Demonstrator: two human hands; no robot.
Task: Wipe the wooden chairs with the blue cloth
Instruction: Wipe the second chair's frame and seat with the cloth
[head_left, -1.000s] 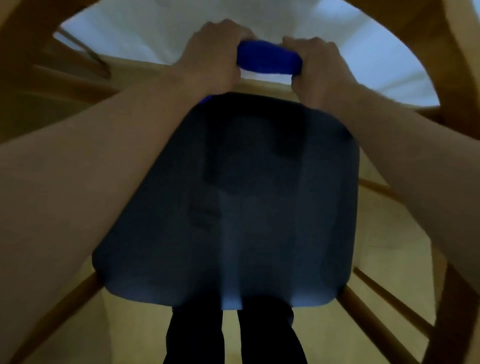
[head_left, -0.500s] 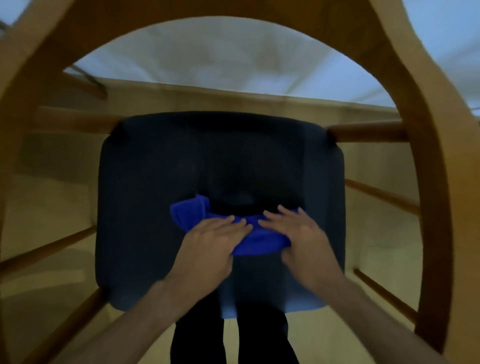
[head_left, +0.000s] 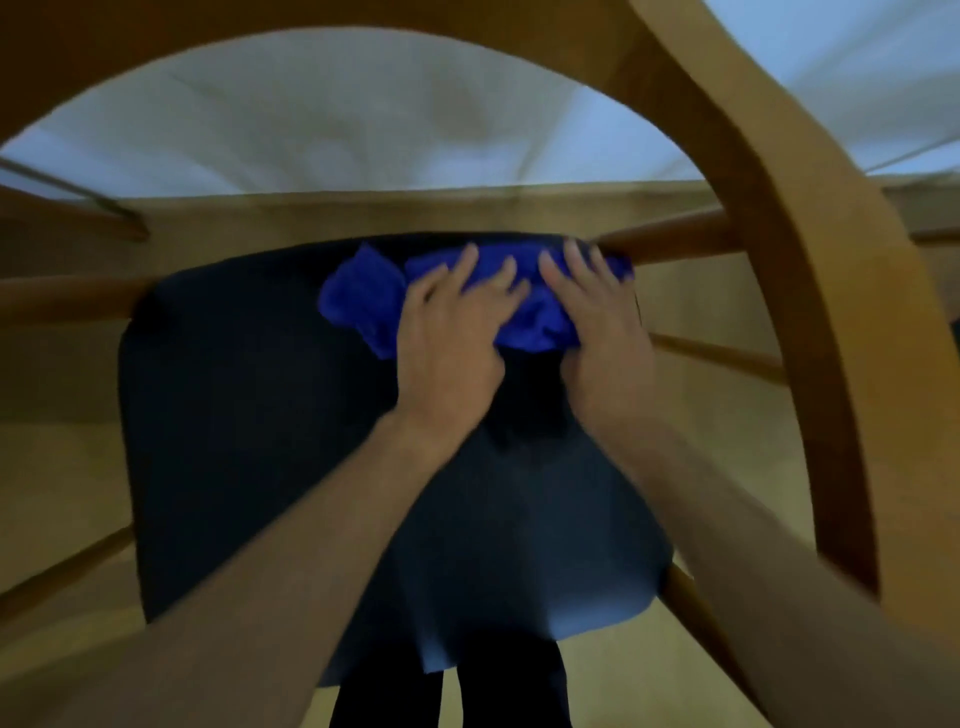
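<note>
Blue cloth (head_left: 524, 312), upper centre: my left hand (head_left: 451, 338) and right hand (head_left: 597, 327) press it flat-fingered on the chair seat (head_left: 249, 415); bunching risks missed wood.

Single head view, close, looking steeply down through chair frame (head_left: 810, 332).

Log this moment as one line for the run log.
step: wiping seat | left hand, right hand: flat on blue cloth | place: far edge of dark seat pad

Dim, warm-tinted and soft throughout, with motion blur on both forearms, strong wide-angle bowing at the edges, and a pale bluish brightness overhead.
</note>
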